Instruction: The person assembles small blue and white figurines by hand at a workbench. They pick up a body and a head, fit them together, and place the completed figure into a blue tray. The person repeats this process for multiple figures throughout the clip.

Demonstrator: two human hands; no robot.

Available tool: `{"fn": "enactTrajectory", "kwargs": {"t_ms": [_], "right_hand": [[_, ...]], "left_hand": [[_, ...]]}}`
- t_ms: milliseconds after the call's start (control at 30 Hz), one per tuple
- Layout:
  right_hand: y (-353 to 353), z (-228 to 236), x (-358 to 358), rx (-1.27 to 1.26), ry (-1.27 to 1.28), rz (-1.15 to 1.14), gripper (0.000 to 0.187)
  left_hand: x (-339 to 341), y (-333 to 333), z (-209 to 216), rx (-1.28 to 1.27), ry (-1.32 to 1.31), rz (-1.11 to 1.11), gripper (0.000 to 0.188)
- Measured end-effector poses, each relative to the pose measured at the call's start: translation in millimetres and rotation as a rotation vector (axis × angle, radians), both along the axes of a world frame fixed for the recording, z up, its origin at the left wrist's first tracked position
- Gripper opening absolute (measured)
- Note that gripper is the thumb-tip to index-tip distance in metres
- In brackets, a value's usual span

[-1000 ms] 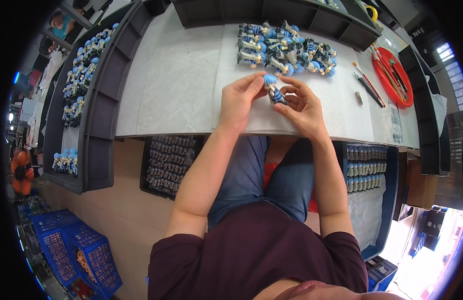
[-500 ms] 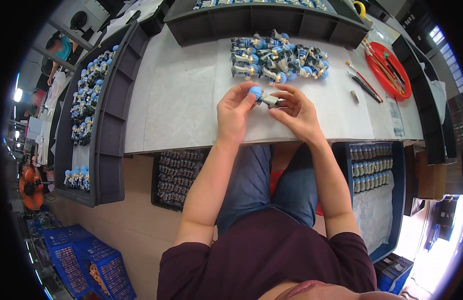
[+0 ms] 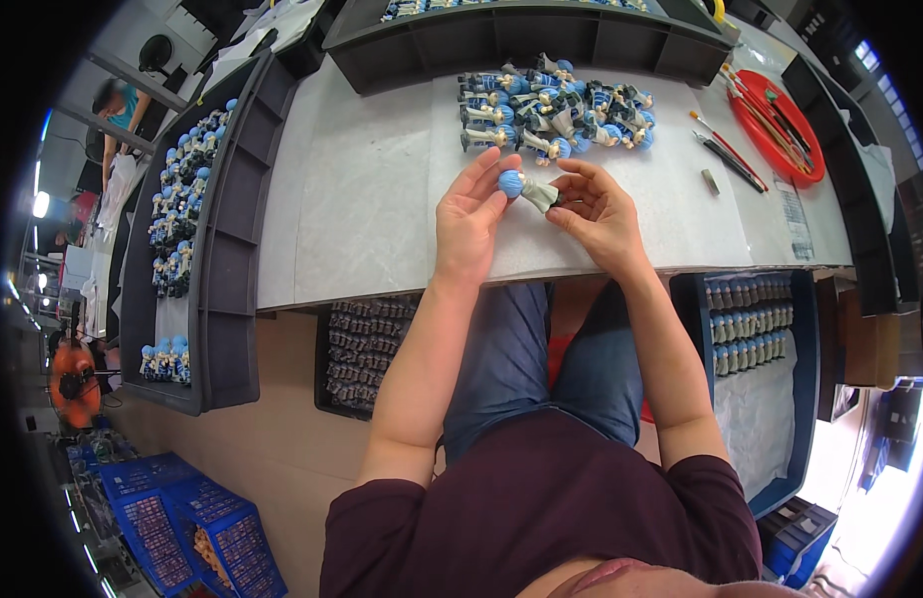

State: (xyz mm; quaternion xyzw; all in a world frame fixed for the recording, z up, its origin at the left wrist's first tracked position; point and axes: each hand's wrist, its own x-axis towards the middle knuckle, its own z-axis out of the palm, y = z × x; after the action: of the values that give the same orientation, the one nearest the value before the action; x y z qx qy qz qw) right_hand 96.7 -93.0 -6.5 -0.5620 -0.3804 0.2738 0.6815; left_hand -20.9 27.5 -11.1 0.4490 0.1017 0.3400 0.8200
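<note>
A small figurine (image 3: 537, 193) with a blue head and a pale grey-green robe lies slantwise between my hands, just above the white-covered table (image 3: 372, 199). My right hand (image 3: 603, 221) pinches its lower end between thumb and fingers. Around the blue head, my left hand (image 3: 468, 221) has its fingers stretched and apart, the thumb close beside the head; whether it touches is hard to tell. Just beyond my hands lies a group of similar blue-headed figurines (image 3: 556, 115), some in rows and some heaped.
Grey crates (image 3: 227, 249) stand at the left and the far edge (image 3: 531, 50). Brushes lie on a red tray (image 3: 780, 130) at right, with pens (image 3: 731, 162) and a small grey stub (image 3: 710, 181) nearby. Below the table are a blue crate of figurines (image 3: 805, 399) and a dark tray (image 3: 367, 354).
My left fingers have loosened from the blue head and stretched out. The figurine has turned, showing more of its robe, with my right hand still on its lower end. The view has shifted slightly.
</note>
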Motion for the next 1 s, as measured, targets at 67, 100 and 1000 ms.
{"fn": "enactTrajectory", "kwargs": {"t_ms": [67,100,1000], "right_hand": [[0,0,-1,0.007,0.012,0.007,0.051],[0,0,-1,0.011,0.018,0.01,0.051],[-80,16,72,-0.244,-0.174,-0.432,0.027]], "left_hand": [[0,0,-1,0.003,-0.001,0.004,0.042],[0,0,-1,0.005,-0.001,0.005,0.041],[11,-32,-8,0.999,0.316,0.19,0.021]]}}
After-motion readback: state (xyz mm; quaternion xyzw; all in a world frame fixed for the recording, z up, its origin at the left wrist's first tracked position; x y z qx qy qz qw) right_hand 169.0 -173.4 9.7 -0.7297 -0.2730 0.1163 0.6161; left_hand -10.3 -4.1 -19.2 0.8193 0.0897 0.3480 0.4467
